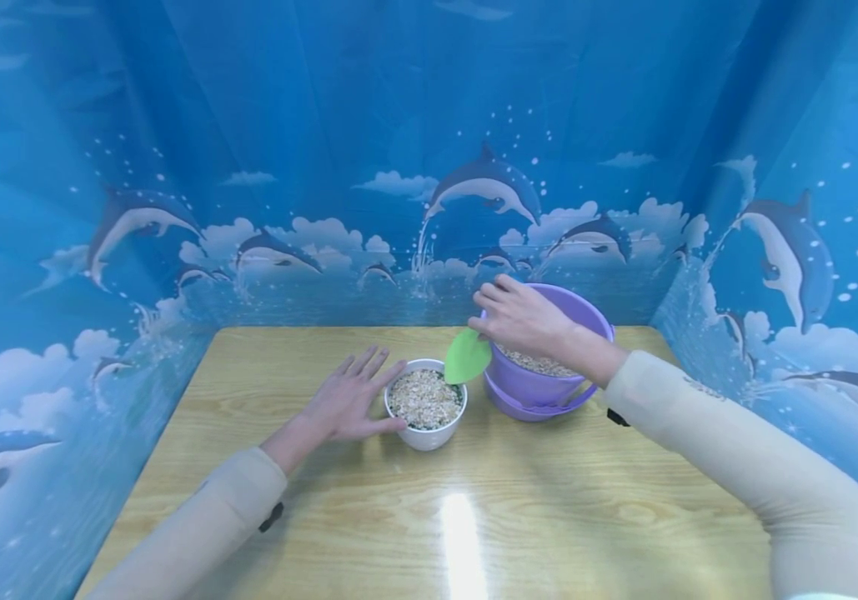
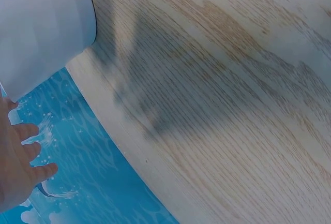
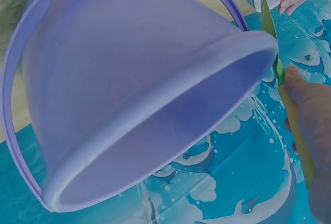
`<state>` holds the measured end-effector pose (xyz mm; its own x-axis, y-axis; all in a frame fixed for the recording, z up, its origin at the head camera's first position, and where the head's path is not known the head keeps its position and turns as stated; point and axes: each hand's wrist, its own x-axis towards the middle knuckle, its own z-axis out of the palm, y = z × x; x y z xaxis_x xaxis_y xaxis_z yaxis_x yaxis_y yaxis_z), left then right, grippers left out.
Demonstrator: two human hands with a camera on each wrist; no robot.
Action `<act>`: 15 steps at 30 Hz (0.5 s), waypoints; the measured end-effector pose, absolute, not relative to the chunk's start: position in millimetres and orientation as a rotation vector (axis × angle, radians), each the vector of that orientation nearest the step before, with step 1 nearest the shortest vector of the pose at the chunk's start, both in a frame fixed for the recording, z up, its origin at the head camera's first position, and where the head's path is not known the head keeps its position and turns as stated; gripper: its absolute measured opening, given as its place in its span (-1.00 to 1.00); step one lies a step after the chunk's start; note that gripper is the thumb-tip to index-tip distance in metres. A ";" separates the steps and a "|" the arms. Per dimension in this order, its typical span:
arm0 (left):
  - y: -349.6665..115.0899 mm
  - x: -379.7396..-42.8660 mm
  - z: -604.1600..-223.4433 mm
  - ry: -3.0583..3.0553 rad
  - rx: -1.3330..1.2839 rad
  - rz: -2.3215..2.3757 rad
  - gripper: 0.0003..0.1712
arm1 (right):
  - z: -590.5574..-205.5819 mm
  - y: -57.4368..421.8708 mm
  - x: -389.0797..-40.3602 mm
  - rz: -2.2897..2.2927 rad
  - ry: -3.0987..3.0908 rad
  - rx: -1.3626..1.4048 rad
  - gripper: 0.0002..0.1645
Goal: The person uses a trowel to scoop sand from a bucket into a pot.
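My right hand [image 1: 522, 318] grips a toy trowel by its handle [image 3: 299, 131], yellowish in the right wrist view. The trowel's green leaf-shaped blade [image 1: 468, 358] slants down over the right rim of a white pot [image 1: 429, 439]. Pale, flaky granules [image 1: 425, 400] fill this pot nearly to its rim, with some dark green showing at the edge. Around the pot's left side, my left hand [image 1: 357, 402] is spread with fairly straight fingers, its thumb and forefinger at the wall. Below my right forearm stands a purple bucket [image 1: 537, 390], holding similar granules [image 1: 541, 364].
A wooden table [image 1: 308, 533] bears both containers. The bucket's purple handle [image 3: 9, 94] hangs down its side. A blue curtain [image 1: 368, 100] printed with dolphins encloses the table's back and both sides. Bright light reflects off the tabletop in front of the pot.
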<state>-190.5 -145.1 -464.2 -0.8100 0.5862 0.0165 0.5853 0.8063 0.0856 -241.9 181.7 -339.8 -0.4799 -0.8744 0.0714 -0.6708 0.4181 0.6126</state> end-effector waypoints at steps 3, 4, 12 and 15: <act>-145.1 -190.6 -464.5 2.976 0.961 0.140 0.20 | -337.7 182.9 -241.0 -0.727 -2.285 1.333 -0.64; -145.1 -190.7 -464.6 2.976 0.961 0.141 0.20 | -337.1 183.3 -240.7 -0.725 -2.280 1.336 -0.64; -145.2 -191.2 -464.5 2.976 0.967 0.145 0.20 | -335.0 187.2 -240.1 -0.702 -2.269 1.330 -0.63; -145.2 -191.2 -464.3 2.976 0.966 0.139 0.20 | -335.7 189.1 -239.7 -0.659 -2.284 1.321 -0.63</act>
